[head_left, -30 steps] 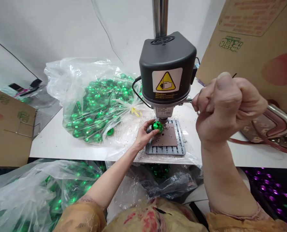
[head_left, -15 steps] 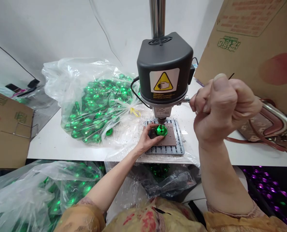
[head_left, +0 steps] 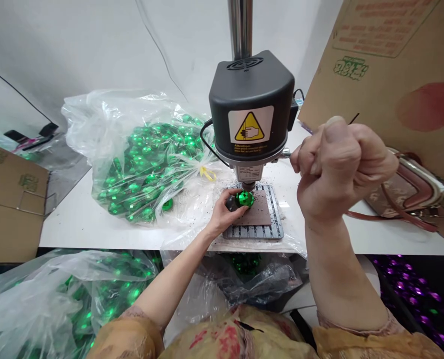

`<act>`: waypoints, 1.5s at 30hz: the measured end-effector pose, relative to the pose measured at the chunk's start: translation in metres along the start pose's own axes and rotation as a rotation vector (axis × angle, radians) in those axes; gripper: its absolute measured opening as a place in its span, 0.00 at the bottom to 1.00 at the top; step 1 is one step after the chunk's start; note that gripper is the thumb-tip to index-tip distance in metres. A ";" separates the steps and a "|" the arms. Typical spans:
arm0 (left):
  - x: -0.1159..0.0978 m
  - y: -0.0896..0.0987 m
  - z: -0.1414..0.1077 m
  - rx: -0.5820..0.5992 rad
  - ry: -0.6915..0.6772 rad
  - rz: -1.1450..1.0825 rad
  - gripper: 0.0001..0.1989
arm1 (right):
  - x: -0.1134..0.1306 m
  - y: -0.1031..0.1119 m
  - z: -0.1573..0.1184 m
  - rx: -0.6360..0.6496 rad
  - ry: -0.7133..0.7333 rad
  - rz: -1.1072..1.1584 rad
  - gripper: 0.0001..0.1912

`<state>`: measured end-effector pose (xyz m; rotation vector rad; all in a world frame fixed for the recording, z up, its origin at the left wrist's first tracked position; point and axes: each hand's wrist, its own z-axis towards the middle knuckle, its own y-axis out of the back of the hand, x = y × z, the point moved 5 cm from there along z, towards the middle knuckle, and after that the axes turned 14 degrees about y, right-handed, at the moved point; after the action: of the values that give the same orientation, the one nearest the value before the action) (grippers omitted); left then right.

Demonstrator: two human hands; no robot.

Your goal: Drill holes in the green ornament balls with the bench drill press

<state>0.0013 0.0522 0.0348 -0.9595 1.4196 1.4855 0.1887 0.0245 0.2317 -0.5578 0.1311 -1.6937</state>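
A black drill press (head_left: 251,99) with a yellow warning label stands at the centre. Under its chuck, my left hand (head_left: 224,213) pinches a shiny green faceted ball (head_left: 245,199) between thumb and fingers. The ball is over a brown board (head_left: 257,214) that lies on the slotted metal base (head_left: 278,232). At the machine's right side, my right hand (head_left: 343,167) is closed in a fist round its lever (head_left: 286,153); most of the lever is hidden by the fingers.
A clear plastic bag (head_left: 150,164) of green balls lies left of the machine, and another bag (head_left: 68,299) is below the table edge. Cardboard boxes (head_left: 12,204) flank both sides. A handbag (head_left: 412,189) lies at right, with purple balls (head_left: 412,289) below.
My left hand and the green ball have shifted slightly left relative to the base. The right hand stays closed at the lever. The whole view has shifted a little.
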 end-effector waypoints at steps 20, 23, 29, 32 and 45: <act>0.007 -0.024 -0.008 0.103 0.063 -0.259 0.28 | 0.000 0.001 -0.002 -0.010 0.011 0.027 0.25; 0.005 -0.021 -0.008 0.120 0.047 -0.244 0.28 | 0.000 0.002 -0.003 -0.015 0.004 0.041 0.24; 0.004 -0.020 -0.009 0.118 0.023 -0.228 0.27 | -0.001 0.008 -0.012 -0.012 0.069 0.017 0.25; 0.005 -0.020 -0.009 0.113 0.014 -0.194 0.27 | 0.000 0.011 -0.018 -0.004 0.125 0.007 0.25; 0.007 -0.021 -0.009 0.113 0.017 -0.193 0.27 | -0.002 0.021 -0.032 0.046 0.257 0.064 0.23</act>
<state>0.0181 0.0436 0.0207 -1.0106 1.3662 1.2456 0.1935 0.0151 0.1948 -0.2968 0.2903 -1.6962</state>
